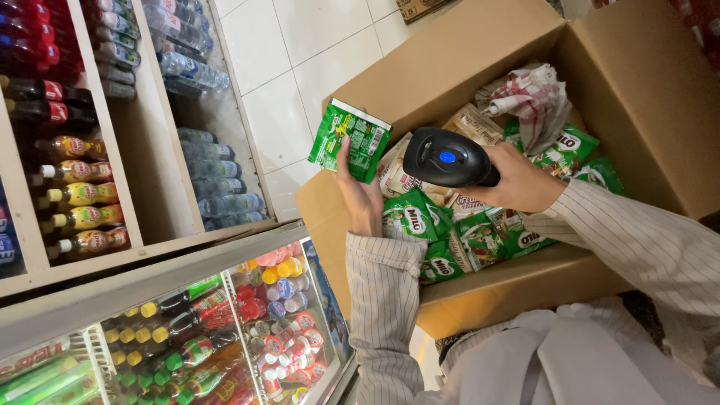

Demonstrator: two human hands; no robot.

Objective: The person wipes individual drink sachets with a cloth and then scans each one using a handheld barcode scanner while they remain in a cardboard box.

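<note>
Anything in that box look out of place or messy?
Yes: a crumpled red-and-white cloth lies among the green sachets in the cardboard box, unlike the packets around it. The sachets lie jumbled, not stacked. Nothing looks spilled or torn.

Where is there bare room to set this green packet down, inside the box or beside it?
The cardboard box is crowded with sachets and a crumpled cloth. Bare white floor tiles lie between the box and the bottle shelves. The left hand holds the green packet, the right hand a scanner.

We are seeing a glossy green foil sachet and a smooth black plastic barcode scanner. We are looking at a matt brown cardboard box on shiny white floor tiles.
</note>
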